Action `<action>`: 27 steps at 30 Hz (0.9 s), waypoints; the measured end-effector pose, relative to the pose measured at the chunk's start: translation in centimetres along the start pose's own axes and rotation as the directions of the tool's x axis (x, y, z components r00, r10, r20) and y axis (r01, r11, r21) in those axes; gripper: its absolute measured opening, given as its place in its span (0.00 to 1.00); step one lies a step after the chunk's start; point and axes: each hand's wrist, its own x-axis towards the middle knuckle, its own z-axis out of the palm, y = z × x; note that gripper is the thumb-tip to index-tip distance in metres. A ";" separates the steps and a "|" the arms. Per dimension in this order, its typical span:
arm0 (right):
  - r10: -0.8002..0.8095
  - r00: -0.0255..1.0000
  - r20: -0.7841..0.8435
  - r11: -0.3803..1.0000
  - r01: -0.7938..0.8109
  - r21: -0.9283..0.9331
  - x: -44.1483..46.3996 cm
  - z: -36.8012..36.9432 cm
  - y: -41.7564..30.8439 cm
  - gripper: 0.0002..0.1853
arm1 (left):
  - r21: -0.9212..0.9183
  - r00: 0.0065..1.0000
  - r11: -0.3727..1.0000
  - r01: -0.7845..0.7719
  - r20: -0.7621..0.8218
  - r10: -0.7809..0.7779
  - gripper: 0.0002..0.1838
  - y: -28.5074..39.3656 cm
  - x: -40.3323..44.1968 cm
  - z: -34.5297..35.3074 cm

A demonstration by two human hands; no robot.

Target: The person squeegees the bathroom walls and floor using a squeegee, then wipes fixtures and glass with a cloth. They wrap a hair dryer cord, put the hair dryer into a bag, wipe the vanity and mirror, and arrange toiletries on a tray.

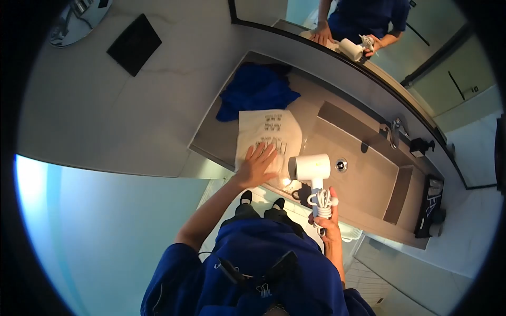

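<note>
A white hair dryer (311, 167) with its white cord coiled round the handle is in my right hand (329, 224), at the front edge of the sink. Its barrel is turned to the left, toward the cloth bag. My left hand (256, 166) lies with spread fingers on a cream bag (269, 129) with dark print, which rests flat on the counter left of the basin. Behind the bag is a crumpled blue cloth (255, 89).
The counter (211, 134) holds a rectangular basin (363, 179) with a drain and a chrome faucet (395, 131). A black soap dispenser (420, 147) and a black tray (428, 208) of small items stand at the right. A mirror (448, 63) runs along the back wall.
</note>
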 end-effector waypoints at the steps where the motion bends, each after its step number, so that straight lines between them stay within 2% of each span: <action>1: -0.008 1.000 -0.010 1.000 0.008 -0.010 -0.1 0.5 -0.1 0.57 | 0.022 1.000 0.999 0.025 -0.012 -0.025 0.34 0.6 2.3 0.5; 2: -0.010 1.000 -0.016 0.999 0.009 -0.045 -0.3 1.0 -0.5 0.56 | 0.044 0.999 0.998 0.046 -0.027 -0.045 0.34 0.9 3.7 0.9; 4: -0.102 0.990 -0.100 0.995 0.101 -0.017 -0.5 2.0 -0.7 0.56 | -0.080 0.999 0.997 -0.022 -0.029 0.020 0.30 0.2 4.7 1.2; 6: -0.177 0.974 -0.139 0.982 0.164 -0.097 -1.1 1.7 -0.8 0.56 | -0.169 0.996 0.981 -0.091 -0.036 0.086 0.24 -1.3 4.8 1.0; 8: -0.186 0.970 -0.154 0.974 0.161 -0.161 -2.0 1.2 -0.8 0.53 | -0.243 0.992 0.962 -0.128 -0.043 0.121 0.18 -2.2 3.7 0.4; 9: -0.171 0.973 -0.157 0.979 0.150 -0.139 -2.2 1.1 -0.5 0.53 | -0.220 0.984 0.961 -0.166 -0.100 0.147 0.08 -2.2 3.7 -0.1; 12: -0.110 0.981 -0.161 0.986 0.087 -0.142 -2.8 2.5 0.0 0.48 | -0.230 0.999 0.972 -0.037 -0.005 0.037 0.06 -1.5 5.3 -1.7; 15: -0.092 0.994 -0.052 0.967 0.077 -0.243 -2.6 4.5 1.6 0.47 | -0.450 0.995 0.893 0.029 -0.069 -0.068 0.05 0.4 6.1 -4.7; 16: -0.114 0.993 -0.028 0.955 0.102 -0.279 -2.2 5.6 2.1 0.46 | -0.467 0.997 0.884 -0.010 -0.074 -0.028 0.05 0.8 6.0 -5.6; 18: -0.039 0.999 -0.032 0.978 0.032 -0.207 -0.5 7.2 2.4 0.45 | -0.498 0.996 0.863 -0.083 -0.082 0.048 0.05 1.4 5.5 -6.9; 19: -0.123 0.992 -0.035 0.942 0.106 -0.318 0.7 7.7 2.9 0.45 | -0.472 0.985 0.865 -0.169 -0.099 0.138 0.04 1.2 5.3 -6.5; 20: -0.204 0.979 -0.028 0.888 0.173 -0.426 1.8 7.9 3.1 0.44 | -0.492 0.984 0.852 -0.178 -0.117 0.137 0.03 1.5 5.1 -6.5; 21: -0.146 0.989 0.010 0.855 0.132 -0.501 2.6 7.9 2.8 0.44 | -0.511 0.981 0.839 -0.189 -0.137 0.138 0.04 1.9 4.9 -6.6; 23: -0.136 0.984 0.115 0.847 0.175 -0.501 4.3 8.0 2.1 0.44 | -0.582 0.986 0.797 -0.161 -0.120 0.111 0.03 3.3 5.0 -7.5; 25: -0.090 0.983 0.160 0.863 0.157 -0.480 5.4 8.5 0.7 0.42 | -0.504 0.961 0.820 -0.273 -0.191 0.202 0.03 3.7 4.5 -7.5; 26: -0.049 0.985 0.165 0.914 0.111 -0.390 5.9 8.2 0.7 0.41 | -0.460 0.944 0.827 -0.323 -0.224 0.243 0.04 3.8 4.1 -7.6; 27: -0.009 0.984 0.176 0.954 0.061 -0.294 6.6 7.6 1.0 0.40 | -0.435 0.962 0.860 -0.266 -0.182 0.205 0.06 3.4 3.6 -7.8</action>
